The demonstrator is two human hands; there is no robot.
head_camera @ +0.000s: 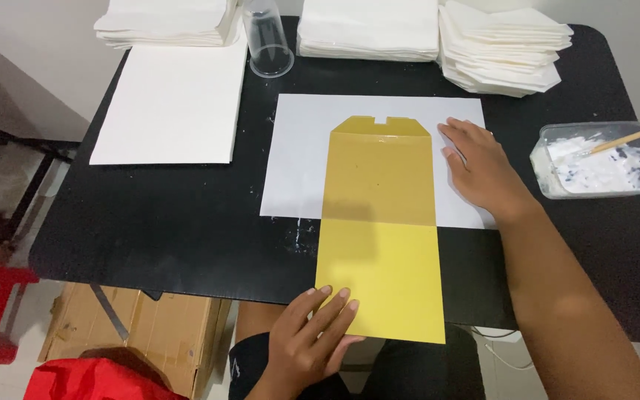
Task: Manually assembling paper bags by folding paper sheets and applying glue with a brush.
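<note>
Nearest to us, the left hand (312, 337) lies flat with fingers spread slightly apart, pressing the near left corner of the yellow paper template (381, 230); it grips nothing, just rests palm down on the sheet's edge where it overhangs the black table (164, 222). We see the yellow paper template running lengthwise away from us, its far half lying over a white sheet (301, 148) and its near half over bare table and past the edge; the far end has clipped corners and a small notch (a fold line or shadow crosses it about midway, cannot tell which). The right hand (479, 167) is open too, fingers loosely apart, flat on the white sheet just beside the yellow template's far right edge, touching the white paper and holding nothing. Right of that hand we note a clear plastic tub (557, 167) with white paste in it and a wooden stick (635, 137) leaning out of it. On the left side of the table lies a larger white sheet pile (168, 104), well apart from both hands. Along the far edge sit stacks of white folded paper (368, 30), another angular stack (505, 52) to the right, and an upturned clear plastic cup (268, 41) between stacks. Under the table at near left we see a cardboard box (142, 330) and something red (90, 381).
</note>
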